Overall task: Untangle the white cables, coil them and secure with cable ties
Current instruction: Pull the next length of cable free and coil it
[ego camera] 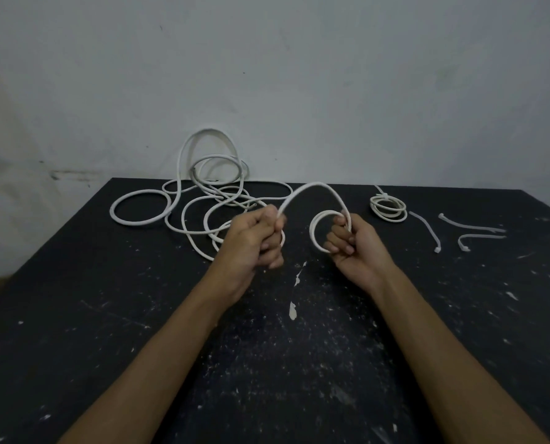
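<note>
Desk (107, 315) carries the tangled white cables (209, 200) at eleven o'clock, so the left hand (257, 237), gripping the cable (315, 187), should feed slack evenly while the right hand (353, 243), clasping the small coil (318, 230), lays matching turns.

- Your left hand (257, 237) covers the white cable (315, 187) inside its grip, near frame centre.
- Your right hand (355, 248) hides part of the small loop (314, 233).
- In the tangle (209, 193) at upper centre, you cannot tell which strands cross over which.
- The bench (107, 315) is cut off at the frame's bottom and side edges.
</note>
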